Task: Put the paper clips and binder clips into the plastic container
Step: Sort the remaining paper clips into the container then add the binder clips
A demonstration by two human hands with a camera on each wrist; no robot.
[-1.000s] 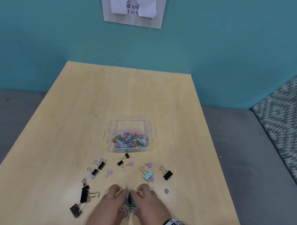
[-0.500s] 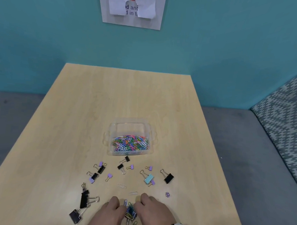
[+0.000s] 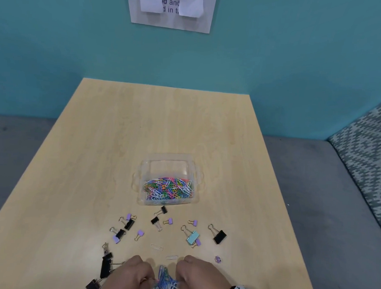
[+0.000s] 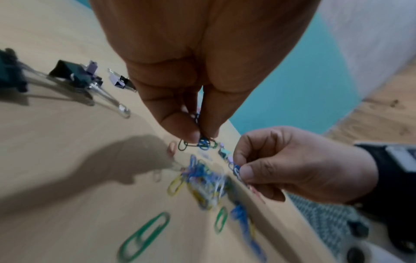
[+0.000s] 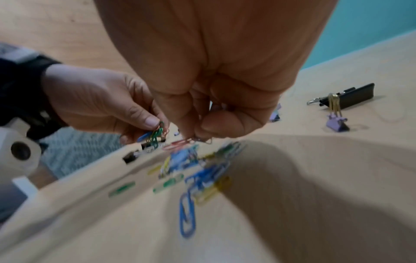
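Office: notice (image 3: 171, 10), stationery-strewn table (image 3: 164, 126)

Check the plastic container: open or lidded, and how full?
Open: the plastic container has no lid, and coloured paper clips fill only its near half, well below the rim.

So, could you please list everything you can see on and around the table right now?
container: one, clear plastic, mid-table, holding many mixed-colour paper clips.
binder clips: over a dozen, black, purple and one light blue, scattered on the table between container and hands.
loose clips: two, pale, just ahead of the hands.
clip pile: one, mostly blue, yellow and green, at the near edge between the hands.
table: one, light wood.
notice: one, white, on the teal wall.
left hand: pinches clips from the pile.
right hand: pinches clips too.
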